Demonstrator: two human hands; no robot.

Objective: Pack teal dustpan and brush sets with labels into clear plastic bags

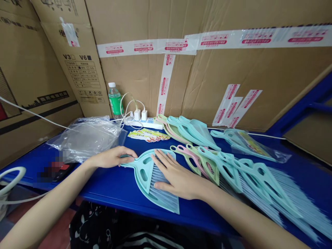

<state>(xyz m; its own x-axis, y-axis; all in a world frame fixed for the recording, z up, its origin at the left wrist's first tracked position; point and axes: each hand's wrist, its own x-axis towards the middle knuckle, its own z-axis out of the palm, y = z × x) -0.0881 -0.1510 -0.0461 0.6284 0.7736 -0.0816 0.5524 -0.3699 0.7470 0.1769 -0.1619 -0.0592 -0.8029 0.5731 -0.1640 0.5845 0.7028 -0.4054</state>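
Note:
On the blue table in front of me lies a light-teal dustpan (169, 208) with a matching hand brush (158, 188) nested in it, its grey-blue bristles facing right. My left hand (114, 157) is closed around the handle end at the left. Flat across the bristles rests my right hand (173, 174), fingers stretched out and thumb apart. Just right of it, several hand brushes (275, 188) in teal, green and pink lie overlapped in a fanned row. Behind them sits a row of overlapping dustpans (199, 133) in similar colours.
Clear plastic bags (88, 136) are piled at the left. Printed paper cards (147, 135) lie before a power strip (155, 125) with white chargers and cables. A green-labelled bottle (115, 103) stands behind. At right is a bagged brush set (251, 143). Taped cardboard (137, 69) walls the back.

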